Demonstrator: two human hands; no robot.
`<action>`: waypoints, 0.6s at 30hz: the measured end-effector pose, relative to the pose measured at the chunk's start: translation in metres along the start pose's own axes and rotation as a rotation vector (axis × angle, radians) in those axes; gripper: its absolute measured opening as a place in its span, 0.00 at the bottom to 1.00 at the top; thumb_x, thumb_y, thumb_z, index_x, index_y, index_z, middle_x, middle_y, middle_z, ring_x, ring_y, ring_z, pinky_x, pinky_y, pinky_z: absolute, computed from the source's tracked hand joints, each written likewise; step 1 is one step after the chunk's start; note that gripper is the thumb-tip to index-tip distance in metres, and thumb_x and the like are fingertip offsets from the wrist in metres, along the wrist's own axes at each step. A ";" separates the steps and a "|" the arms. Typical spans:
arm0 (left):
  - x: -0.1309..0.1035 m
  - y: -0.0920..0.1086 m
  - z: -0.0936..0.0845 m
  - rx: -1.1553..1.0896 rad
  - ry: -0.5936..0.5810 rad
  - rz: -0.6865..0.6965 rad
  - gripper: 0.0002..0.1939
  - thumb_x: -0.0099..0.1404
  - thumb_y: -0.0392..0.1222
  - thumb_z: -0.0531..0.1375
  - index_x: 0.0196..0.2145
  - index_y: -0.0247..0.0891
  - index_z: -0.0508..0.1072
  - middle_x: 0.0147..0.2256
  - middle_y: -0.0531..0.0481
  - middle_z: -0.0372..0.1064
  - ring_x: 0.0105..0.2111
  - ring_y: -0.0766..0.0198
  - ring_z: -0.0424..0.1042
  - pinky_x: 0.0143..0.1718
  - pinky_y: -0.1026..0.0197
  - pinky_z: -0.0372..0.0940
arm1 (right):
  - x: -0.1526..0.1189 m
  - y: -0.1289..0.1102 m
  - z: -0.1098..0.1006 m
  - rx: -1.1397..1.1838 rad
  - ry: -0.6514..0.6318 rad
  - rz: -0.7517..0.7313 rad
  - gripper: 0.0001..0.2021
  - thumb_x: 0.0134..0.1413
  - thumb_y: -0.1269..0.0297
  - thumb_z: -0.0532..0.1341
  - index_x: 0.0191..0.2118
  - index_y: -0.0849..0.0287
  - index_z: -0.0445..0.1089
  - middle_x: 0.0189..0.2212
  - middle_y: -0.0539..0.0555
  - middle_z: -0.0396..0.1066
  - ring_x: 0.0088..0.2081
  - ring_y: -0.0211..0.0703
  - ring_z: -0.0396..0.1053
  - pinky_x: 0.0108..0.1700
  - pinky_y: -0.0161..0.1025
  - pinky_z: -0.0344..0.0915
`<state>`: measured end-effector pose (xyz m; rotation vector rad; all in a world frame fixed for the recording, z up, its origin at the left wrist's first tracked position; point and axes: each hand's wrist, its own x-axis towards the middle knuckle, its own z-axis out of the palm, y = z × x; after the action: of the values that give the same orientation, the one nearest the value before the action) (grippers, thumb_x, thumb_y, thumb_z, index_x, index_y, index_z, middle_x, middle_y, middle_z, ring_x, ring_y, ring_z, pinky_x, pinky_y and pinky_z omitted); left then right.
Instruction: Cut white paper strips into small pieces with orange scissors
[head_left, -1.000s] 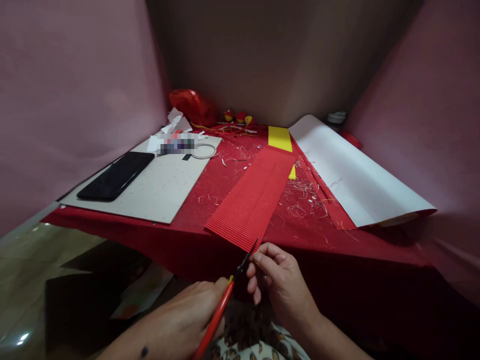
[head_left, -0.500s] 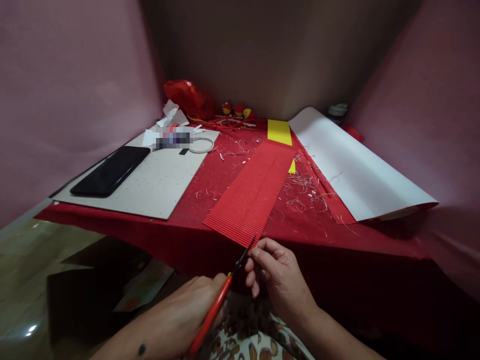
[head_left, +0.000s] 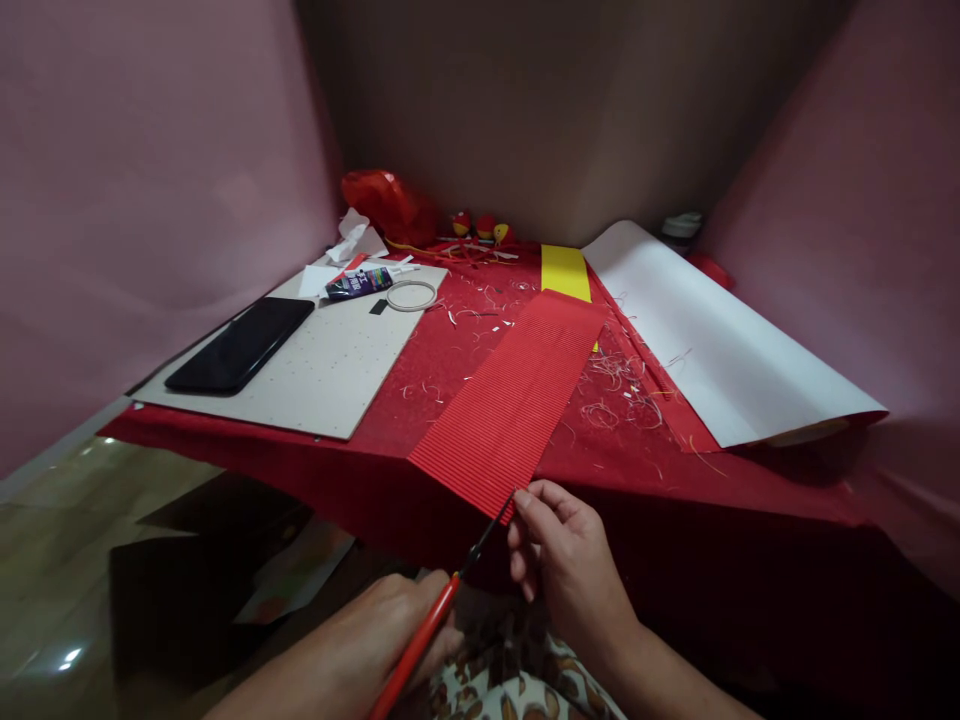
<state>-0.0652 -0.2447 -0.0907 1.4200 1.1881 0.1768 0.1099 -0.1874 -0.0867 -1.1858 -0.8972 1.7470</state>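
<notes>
Our left hand (head_left: 401, 615) is gripping the scissors (head_left: 426, 632); our right hand (head_left: 566, 545) is pinching the paper (head_left: 514, 400) by its near corner. The paper is lying across the tabletop (head_left: 465, 345), its near end jutting past the edge. For a clean cut, we should be guiding the blades (head_left: 491, 528) along one ridge, fingertips (head_left: 531, 497) clear.
</notes>
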 end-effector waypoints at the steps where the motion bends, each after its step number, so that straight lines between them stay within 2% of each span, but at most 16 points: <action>1: 0.000 -0.005 0.002 0.023 0.018 0.012 0.14 0.63 0.52 0.46 0.30 0.39 0.58 0.17 0.58 0.58 0.13 0.73 0.57 0.12 0.70 0.49 | 0.000 0.001 0.000 0.003 0.000 -0.004 0.11 0.50 0.58 0.58 0.26 0.60 0.59 0.16 0.45 0.62 0.12 0.28 0.57 0.10 0.25 0.49; 5: 0.004 -0.023 0.010 0.155 0.091 0.036 0.11 0.62 0.49 0.47 0.31 0.39 0.61 0.19 0.58 0.60 0.16 0.73 0.53 0.16 0.69 0.49 | 0.000 0.004 0.001 0.016 -0.027 -0.031 0.10 0.50 0.59 0.58 0.27 0.60 0.59 0.17 0.45 0.63 0.13 0.29 0.58 0.11 0.25 0.52; 8: 0.006 -0.029 0.014 0.239 0.148 0.036 0.09 0.61 0.46 0.47 0.33 0.41 0.62 0.21 0.57 0.63 0.19 0.70 0.55 0.19 0.67 0.51 | -0.001 0.005 0.001 0.004 -0.020 -0.056 0.11 0.50 0.59 0.58 0.27 0.59 0.58 0.18 0.45 0.63 0.14 0.30 0.60 0.11 0.26 0.55; 11: 0.002 -0.024 0.013 0.324 0.172 0.063 0.07 0.60 0.45 0.48 0.35 0.42 0.61 0.26 0.55 0.66 0.24 0.67 0.60 0.25 0.66 0.55 | -0.002 0.004 0.000 -0.008 -0.033 -0.054 0.11 0.49 0.59 0.58 0.27 0.60 0.58 0.18 0.45 0.63 0.14 0.30 0.60 0.11 0.26 0.55; 15: -0.001 -0.008 0.007 0.438 0.193 0.066 0.09 0.58 0.44 0.49 0.36 0.40 0.62 0.32 0.50 0.68 0.30 0.62 0.65 0.31 0.63 0.58 | -0.004 0.005 -0.002 0.034 -0.090 -0.026 0.10 0.50 0.60 0.58 0.27 0.60 0.59 0.18 0.45 0.63 0.13 0.29 0.60 0.12 0.26 0.55; 18: 0.003 0.003 0.005 0.469 0.152 0.044 0.11 0.56 0.44 0.51 0.38 0.40 0.61 0.35 0.48 0.69 0.33 0.60 0.67 0.34 0.62 0.58 | -0.004 0.008 -0.004 0.058 -0.117 -0.019 0.09 0.51 0.61 0.57 0.28 0.60 0.59 0.18 0.45 0.63 0.13 0.29 0.59 0.12 0.26 0.55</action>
<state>-0.0586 -0.2456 -0.0910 1.8681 1.3826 0.0359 0.1124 -0.1940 -0.0932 -1.0435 -0.9171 1.8299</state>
